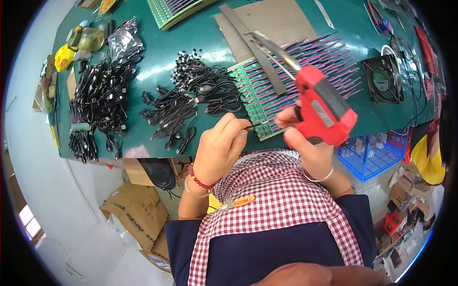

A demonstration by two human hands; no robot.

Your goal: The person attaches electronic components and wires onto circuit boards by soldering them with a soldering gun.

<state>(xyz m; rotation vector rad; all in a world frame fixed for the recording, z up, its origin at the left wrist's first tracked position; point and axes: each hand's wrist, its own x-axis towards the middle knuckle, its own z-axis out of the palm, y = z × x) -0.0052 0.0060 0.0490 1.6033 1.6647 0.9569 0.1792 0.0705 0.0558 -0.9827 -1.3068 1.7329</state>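
Note:
My right hand [307,145] is wrapped round the grip of a red soldering gun [322,112] with a dark grey top. Its metal nose points up and away to the left, above the circuit board panel. My left hand [222,143] is closed in a pinch on a thin black cable [254,126], whose end lies at the near corner of the green circuit board panel [250,102]. Rows of red, blue and black wires [329,62] run rightward from that panel. A flat metal bar [262,57] lies across the wires and a brown board [229,28].
Bundled black cables [171,112] lie left of my left hand, with a bigger heap [102,93] farther left. More green panels [179,12] are stacked at the far edge. A black fan [381,78] stands at the right; below the table edge is a blue basket [365,157].

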